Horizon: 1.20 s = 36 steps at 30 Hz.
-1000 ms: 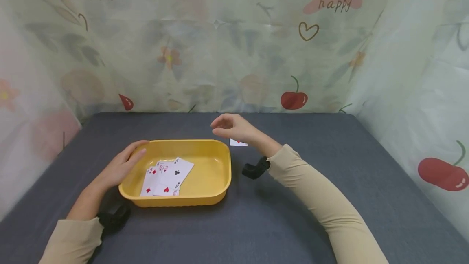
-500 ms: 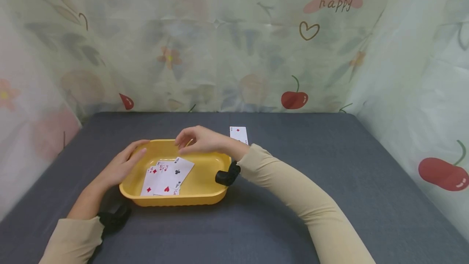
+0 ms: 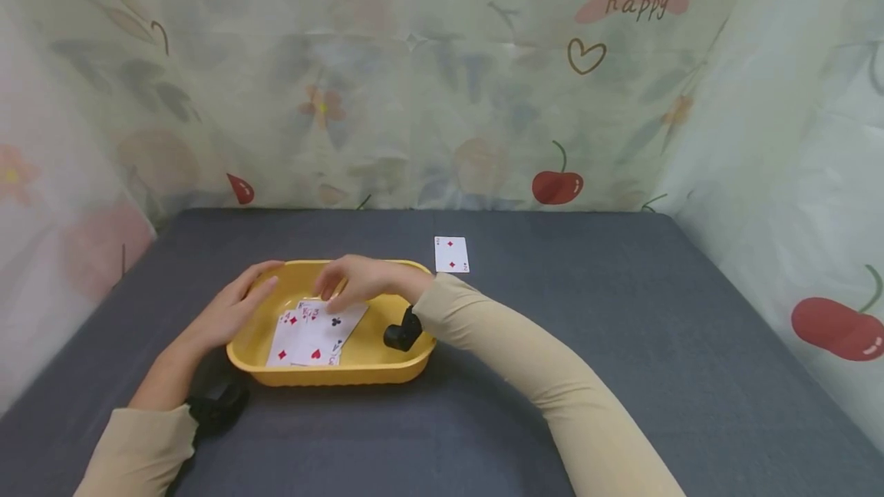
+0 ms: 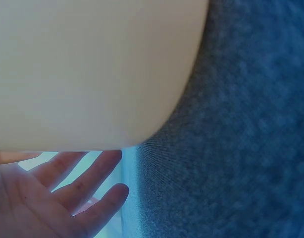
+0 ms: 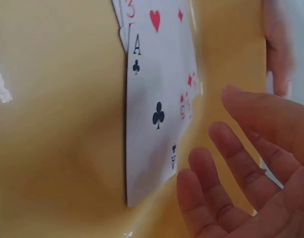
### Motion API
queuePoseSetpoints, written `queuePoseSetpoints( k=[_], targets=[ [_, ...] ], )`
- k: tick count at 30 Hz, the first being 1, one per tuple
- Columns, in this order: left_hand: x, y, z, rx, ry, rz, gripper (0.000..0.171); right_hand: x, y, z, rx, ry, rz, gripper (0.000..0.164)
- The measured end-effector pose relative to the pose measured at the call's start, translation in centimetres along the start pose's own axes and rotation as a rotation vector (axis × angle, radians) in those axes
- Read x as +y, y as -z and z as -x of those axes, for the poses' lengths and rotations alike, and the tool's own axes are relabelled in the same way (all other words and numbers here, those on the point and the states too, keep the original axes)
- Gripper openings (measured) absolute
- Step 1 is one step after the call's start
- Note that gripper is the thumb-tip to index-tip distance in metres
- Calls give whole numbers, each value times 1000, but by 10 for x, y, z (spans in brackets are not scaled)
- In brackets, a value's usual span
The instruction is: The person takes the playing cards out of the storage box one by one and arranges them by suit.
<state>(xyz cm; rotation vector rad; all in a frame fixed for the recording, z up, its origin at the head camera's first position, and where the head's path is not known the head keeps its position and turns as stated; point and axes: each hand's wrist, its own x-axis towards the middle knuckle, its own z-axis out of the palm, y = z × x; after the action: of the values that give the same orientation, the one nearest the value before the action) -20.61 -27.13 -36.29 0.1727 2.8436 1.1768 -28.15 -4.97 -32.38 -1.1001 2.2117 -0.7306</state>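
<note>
Several playing cards (image 3: pixel 304 342) lie face up in a yellow tray (image 3: pixel 338 377), overlapping at its left side. Uppermost on the right is the ace of clubs (image 5: pixel 154 89), with a three of hearts (image 5: pixel 157 37) beside it. My right hand (image 3: pixel 362 280) hovers over the pile with loosely bent fingers. In the right wrist view its thumb and fingers are spread near the ace's edge, with nothing between them. At the tray's left rim rests my left hand (image 3: pixel 231 313), thumb toward the inside. The left wrist view shows its fingers (image 4: pixel 87 183) extended and apart along the outer wall.
One more card, a two of diamonds (image 3: pixel 452 255), lies face up on the dark cloth-covered table (image 3: pixel 587 290), behind and right of the tray. A patterned curtain (image 3: pixel 414 98) closes off the back and both sides.
My right hand has moved left and toward me, from beside the two of diamonds to over the cards in the tray, uncovering that card. My left hand stays at the rim.
</note>
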Motion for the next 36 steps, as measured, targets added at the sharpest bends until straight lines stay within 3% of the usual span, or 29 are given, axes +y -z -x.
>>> queuePoseSetpoints(
  k=[10,19,29,36],
  targets=[
    [0,1,0,2,-5,-2,59,7,-11,-11,-89,-17,119,46],
    [0,0,0,7,-22,3,57,9,-19,-12,-75,-77,273,49],
    [-2,-1,-1,8,-27,13,57,9,-18,-8,-35,-122,261,31],
    [-1,0,0,9,-29,10,57,8,-6,-1,-63,-56,179,13]
  ],
)
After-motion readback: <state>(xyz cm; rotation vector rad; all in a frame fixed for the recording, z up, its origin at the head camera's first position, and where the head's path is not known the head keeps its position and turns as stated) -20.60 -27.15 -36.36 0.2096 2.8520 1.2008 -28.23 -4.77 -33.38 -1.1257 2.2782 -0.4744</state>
